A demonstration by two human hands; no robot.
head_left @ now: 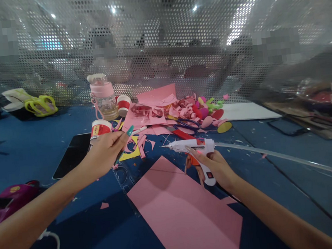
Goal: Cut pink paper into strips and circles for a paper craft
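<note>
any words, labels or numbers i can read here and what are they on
No text here can be read.
Red and white cup by the left hand: its red band carries a yellow label, too blurred to read.
Second red and white cup beside the pink bottle: no legible print.
Pink paper at the back: a pen drawing, not letters.
Glue gun in the right hand: no marking shows.

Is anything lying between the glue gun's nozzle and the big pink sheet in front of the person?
Nothing visible does. The right hand holds the glue gun above the blue table, nozzle pointing left just past the pink sheet's far corner. The paper scraps lie farther back, near the left hand.
</note>
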